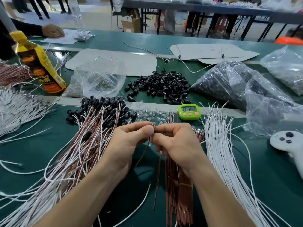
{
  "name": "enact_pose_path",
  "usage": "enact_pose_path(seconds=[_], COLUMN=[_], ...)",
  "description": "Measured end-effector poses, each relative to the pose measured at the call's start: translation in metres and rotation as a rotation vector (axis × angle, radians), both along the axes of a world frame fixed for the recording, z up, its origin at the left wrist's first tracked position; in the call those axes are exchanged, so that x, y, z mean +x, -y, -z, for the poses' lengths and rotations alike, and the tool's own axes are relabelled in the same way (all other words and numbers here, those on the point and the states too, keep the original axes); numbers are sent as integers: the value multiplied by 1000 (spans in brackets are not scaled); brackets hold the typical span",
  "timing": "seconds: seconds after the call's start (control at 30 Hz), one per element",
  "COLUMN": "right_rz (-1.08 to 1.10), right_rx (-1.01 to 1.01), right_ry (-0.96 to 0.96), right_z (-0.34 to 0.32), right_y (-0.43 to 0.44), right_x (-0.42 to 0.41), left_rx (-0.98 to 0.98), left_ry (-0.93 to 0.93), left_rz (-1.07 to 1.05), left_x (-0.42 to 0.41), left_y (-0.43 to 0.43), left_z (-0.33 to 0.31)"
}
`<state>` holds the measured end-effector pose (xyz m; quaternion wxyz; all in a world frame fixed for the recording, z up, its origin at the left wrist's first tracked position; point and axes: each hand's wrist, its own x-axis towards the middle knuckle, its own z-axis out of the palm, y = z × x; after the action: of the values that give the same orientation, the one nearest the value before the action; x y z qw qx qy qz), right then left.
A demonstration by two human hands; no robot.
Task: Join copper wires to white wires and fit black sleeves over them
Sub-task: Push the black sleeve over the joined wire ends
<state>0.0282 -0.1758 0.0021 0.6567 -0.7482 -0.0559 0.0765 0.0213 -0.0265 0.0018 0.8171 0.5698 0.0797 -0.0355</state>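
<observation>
Between the left hand [127, 141] and the right hand [178, 143], a small dark piece [154, 127] is pinched by the thumb and forefinger of each, with the other fingers curled in. It is too small to say whether it is a sleeve. A thin copper wire [143, 154] hangs from the pinch toward the wrists, above the green tabletop [29, 145].

Under and just behind the right hand lies a straight bundle of copper wires [182, 190]. Right of that hand a sheaf of white wires [226, 161] fans out. Left of the left hand is a heap of joined wires [85, 145], copper and white together, their far ends capped in black. Just beyond the fingertips lie small clear bulbs [146, 114], and beside them, past the right hand, a green timer [189, 112].

Farther out sits a loose pile of black sleeves [164, 86], flanked to the right by a plastic bag [229, 82] of dark parts. Far to the right of the right hand rests a white controller [285, 141]. Well beyond the left hand stands a yellow bottle [44, 69].
</observation>
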Motion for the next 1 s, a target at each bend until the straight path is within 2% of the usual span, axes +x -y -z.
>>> enact_pose_path(seconds=[0.27,0.37,0.5,0.6,1.0], right_rz=[-6,60,218,203,80], right_rx=[-50,-65,121,228,41], right_ry=[14,39,71,69,136], right_z=[1,-1,-8,-12,-11], right_y=[3,10,23,22,28], right_x=[-1,1,6,4,5], left_rx=[33,43,197,296,389], left_ry=[-17,-32,-4,44,122], left_rz=[-38,-52,-29,-15,15], left_x=[1,1,-1,-3,-5], left_y=[1,1,2,4,3], left_z=[3,2,2,5,3])
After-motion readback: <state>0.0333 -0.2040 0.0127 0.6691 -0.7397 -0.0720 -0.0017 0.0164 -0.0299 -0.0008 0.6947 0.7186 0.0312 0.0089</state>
